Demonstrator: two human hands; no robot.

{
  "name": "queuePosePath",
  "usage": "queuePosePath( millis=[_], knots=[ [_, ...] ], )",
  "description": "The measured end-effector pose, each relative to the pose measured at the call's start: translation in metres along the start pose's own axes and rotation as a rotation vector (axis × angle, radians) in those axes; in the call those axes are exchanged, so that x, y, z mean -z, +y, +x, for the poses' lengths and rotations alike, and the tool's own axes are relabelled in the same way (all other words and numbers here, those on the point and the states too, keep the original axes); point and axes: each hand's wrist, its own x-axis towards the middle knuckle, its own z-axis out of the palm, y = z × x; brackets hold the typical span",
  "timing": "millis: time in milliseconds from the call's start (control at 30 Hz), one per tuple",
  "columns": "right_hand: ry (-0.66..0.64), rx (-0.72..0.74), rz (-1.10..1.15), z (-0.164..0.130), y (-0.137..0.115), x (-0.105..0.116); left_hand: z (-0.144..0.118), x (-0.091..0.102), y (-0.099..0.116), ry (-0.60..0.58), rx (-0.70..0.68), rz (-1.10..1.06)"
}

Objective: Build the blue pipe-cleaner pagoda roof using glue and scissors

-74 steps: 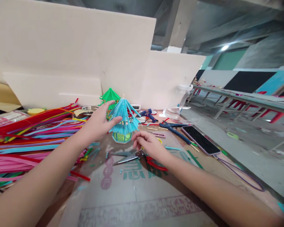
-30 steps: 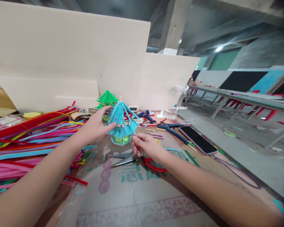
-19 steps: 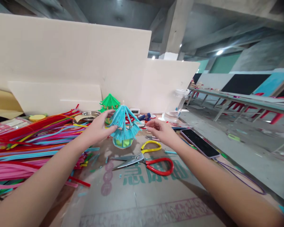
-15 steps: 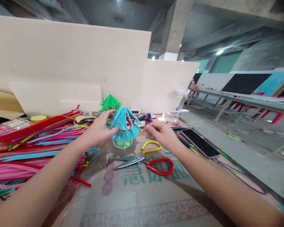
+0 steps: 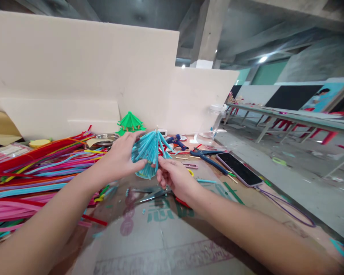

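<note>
A small blue pavilion model (image 5: 149,152) made of pipe cleaners is lifted off the table and tilted toward me. My left hand (image 5: 120,157) grips its roof from the left side. My right hand (image 5: 172,176) pinches its lower edge from the right, fingers under the roof fringe. A finished green pavilion model (image 5: 130,122) stands behind them against the white board. Scissors (image 5: 151,194) with red handles lie on the table just under my right hand, mostly hidden by it.
A large heap of coloured pipe cleaners (image 5: 37,168) covers the table's left. A blue glue gun (image 5: 176,140), blue pliers (image 5: 208,156), a phone (image 5: 239,164) with a purple cord and a clear jar (image 5: 210,122) lie at the right. White boards (image 5: 88,72) wall the back.
The blue pavilion stood on the table under my left hand; now both hands hold it raised and tilted. My right hand came back from the tools to its lower edge, covering the scissors.
</note>
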Motion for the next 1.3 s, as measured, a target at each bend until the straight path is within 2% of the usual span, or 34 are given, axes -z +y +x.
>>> queuePosePath(
  millis=[100,233,367,1033,1300],
  knots=[
    [0.026,-0.021,0.094,-0.003,0.000,-0.003,0.000,0.001,0.003,-0.004,-0.010,0.010],
    [0.119,0.049,0.234,-0.008,0.000,-0.010,0.001,0.000,0.003,0.004,-0.007,0.028],
    [0.120,0.072,0.309,-0.011,0.000,-0.015,0.001,-0.002,0.003,0.007,-0.013,0.024],
    [0.193,0.102,0.237,-0.009,0.002,-0.014,0.000,-0.002,0.014,0.004,-0.035,0.056],
    [0.220,0.126,0.136,-0.009,0.000,-0.012,0.000,-0.002,0.013,0.006,-0.032,0.073]
  ],
)
